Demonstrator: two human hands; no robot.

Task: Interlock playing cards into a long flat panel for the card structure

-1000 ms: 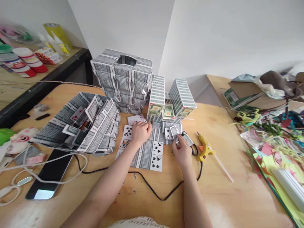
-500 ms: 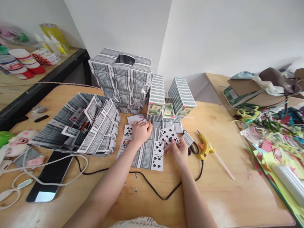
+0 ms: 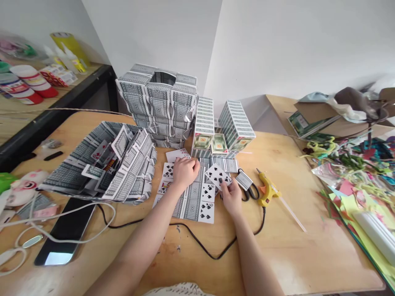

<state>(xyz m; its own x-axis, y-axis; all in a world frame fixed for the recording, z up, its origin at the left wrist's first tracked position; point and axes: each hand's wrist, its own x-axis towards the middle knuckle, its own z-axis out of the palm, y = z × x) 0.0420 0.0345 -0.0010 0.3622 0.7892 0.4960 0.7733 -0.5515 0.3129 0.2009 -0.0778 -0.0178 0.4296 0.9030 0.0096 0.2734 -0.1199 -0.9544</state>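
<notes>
My right hand (image 3: 231, 196) pinches a spade playing card (image 3: 217, 174) between thumb and fingers, tilted over the right part of a sheet of joined cards (image 3: 192, 200). Below that card, an eight and a nine of spades (image 3: 206, 211) lie face up along the sheet's right edge. My left hand (image 3: 185, 172) rests on the sheet's upper left, fingers curled down. Whatever lies under its fingertips is hidden. Loose face-up cards (image 3: 168, 170) show left of it, and another card (image 3: 178, 154) lies just beyond.
A yellow glue gun (image 3: 268, 190) with its black cord lies at right. Behind stand stacked card boxes (image 3: 203, 123) and a tall woven-card structure (image 3: 163, 107). At left are an open card-built container (image 3: 129, 168) and a phone (image 3: 66, 230). Craft scraps (image 3: 348, 193) fill the far right.
The card in my right hand has turned and now tilts across the sheet's right edge. My left hand stays nearly in place. The view has shifted slightly.
</notes>
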